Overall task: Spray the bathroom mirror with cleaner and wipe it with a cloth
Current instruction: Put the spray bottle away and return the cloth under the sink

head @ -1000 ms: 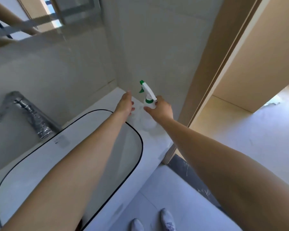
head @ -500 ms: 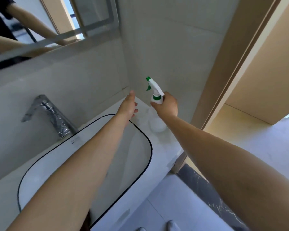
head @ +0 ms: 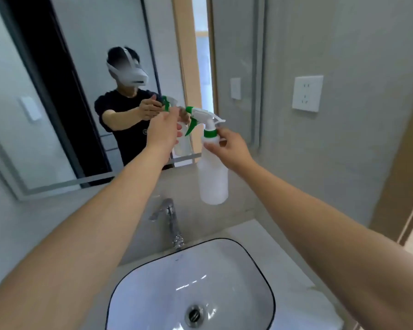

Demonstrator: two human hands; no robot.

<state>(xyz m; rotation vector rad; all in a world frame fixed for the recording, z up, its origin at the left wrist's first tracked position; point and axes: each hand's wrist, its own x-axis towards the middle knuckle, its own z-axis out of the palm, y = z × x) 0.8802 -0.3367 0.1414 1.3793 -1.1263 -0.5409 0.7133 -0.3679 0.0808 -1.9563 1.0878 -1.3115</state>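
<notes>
A white spray bottle (head: 213,179) with a green collar and green trigger hangs in the air above the tap. My right hand (head: 228,148) pinches its neck just under the collar. My left hand (head: 163,132) is raised beside the green nozzle, fingers loosely bent, close to the trigger; whether it touches the sprayer is unclear. The nozzle points left toward the wall mirror (head: 57,96), which fills the upper left and reflects a person holding the bottle. No cloth is in view.
A chrome tap (head: 169,220) stands behind the white basin (head: 255,263) with a black rim, set in a pale counter (head: 284,248). A white wall socket (head: 307,93) sits on the right wall. A wooden door frame (head: 401,163) runs down the far right.
The bottle has been lifted off the counter corner and raised in front of the mirror. Both hands rose with it, and the view swung up from the counter to the mirror.
</notes>
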